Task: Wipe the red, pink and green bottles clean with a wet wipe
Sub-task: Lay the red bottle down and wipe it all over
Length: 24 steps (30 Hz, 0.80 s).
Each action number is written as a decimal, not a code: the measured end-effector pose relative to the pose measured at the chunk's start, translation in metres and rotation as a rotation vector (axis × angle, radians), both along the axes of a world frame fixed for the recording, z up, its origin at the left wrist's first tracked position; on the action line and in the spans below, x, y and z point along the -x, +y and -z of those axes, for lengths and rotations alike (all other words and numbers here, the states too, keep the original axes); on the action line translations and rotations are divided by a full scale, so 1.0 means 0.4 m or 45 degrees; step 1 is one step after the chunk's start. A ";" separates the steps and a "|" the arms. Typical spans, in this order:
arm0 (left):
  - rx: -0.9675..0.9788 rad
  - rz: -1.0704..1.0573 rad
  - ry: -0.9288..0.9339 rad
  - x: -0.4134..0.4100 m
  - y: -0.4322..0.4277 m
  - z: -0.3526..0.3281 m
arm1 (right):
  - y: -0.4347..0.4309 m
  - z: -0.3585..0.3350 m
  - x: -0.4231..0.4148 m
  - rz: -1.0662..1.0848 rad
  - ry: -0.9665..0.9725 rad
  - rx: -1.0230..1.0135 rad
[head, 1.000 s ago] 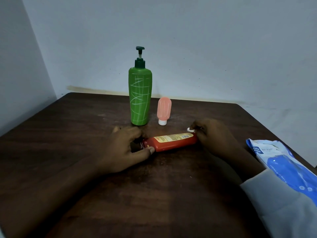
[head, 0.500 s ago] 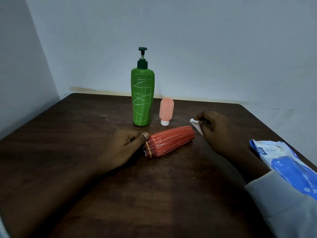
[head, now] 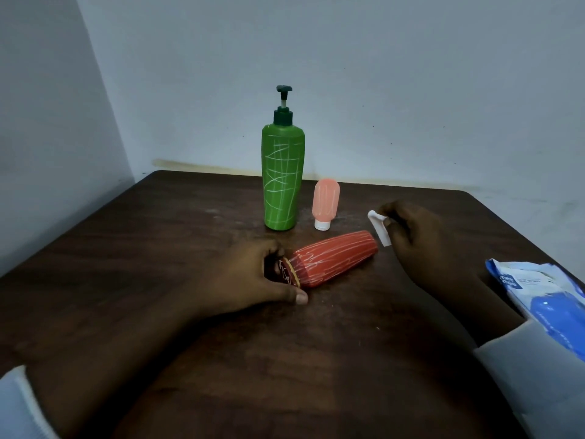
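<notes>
On the dark wooden table, the tall green pump bottle stands at the back with the small pink tube bottle just right of it. The ribbed red bottle lies on its side in front of both. The blue-and-white plastic wipes pack lies at the table's right edge.

Left hand curled in a grip, right hand pinched closed, forearms low.

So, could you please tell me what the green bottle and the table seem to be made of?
Green bottle: probably plastic, smooth and matte, with a moulded dark pump top and pale scribbled lines. Table: looks like dark wood or wood veneer, with visible grain streaks and a dull sheen.
</notes>
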<state>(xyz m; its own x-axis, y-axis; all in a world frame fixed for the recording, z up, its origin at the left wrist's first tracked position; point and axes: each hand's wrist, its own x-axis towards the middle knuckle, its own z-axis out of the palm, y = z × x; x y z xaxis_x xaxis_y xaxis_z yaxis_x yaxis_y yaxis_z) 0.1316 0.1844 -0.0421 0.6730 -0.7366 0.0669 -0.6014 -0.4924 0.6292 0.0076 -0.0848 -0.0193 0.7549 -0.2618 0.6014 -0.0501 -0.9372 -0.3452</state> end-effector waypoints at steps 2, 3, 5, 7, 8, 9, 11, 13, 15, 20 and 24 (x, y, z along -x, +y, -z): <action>0.016 0.008 -0.050 0.008 -0.004 -0.005 | 0.027 0.003 -0.001 -0.089 0.016 0.049; 0.036 0.011 -0.049 0.010 -0.005 -0.006 | 0.043 0.006 -0.001 -0.125 0.046 0.090; 0.092 0.030 -0.030 0.011 -0.004 -0.005 | 0.081 0.015 -0.002 -0.195 0.104 0.212; 0.131 0.071 -0.019 0.008 -0.002 0.001 | 0.123 0.021 -0.004 -0.293 0.094 0.341; 0.151 0.102 -0.022 0.007 -0.001 0.005 | 0.143 0.023 -0.006 -0.342 0.077 0.399; 0.177 0.132 -0.022 0.005 -0.002 0.009 | 0.161 0.024 -0.009 -0.384 0.062 0.446; 0.235 0.187 0.001 0.010 -0.004 0.011 | 0.191 0.027 -0.021 -0.443 0.057 0.520; 0.281 0.220 0.000 0.015 -0.008 0.012 | 0.209 0.034 -0.035 -0.457 0.117 0.591; 0.284 0.199 -0.052 0.009 -0.013 0.020 | 0.215 0.038 -0.046 -0.449 0.194 0.611; 0.321 0.175 -0.020 -0.003 -0.013 0.030 | 0.216 0.036 -0.023 -0.549 0.270 0.582; 0.328 0.170 -0.033 -0.003 -0.013 0.033 | 0.212 0.040 0.007 -0.632 0.263 0.702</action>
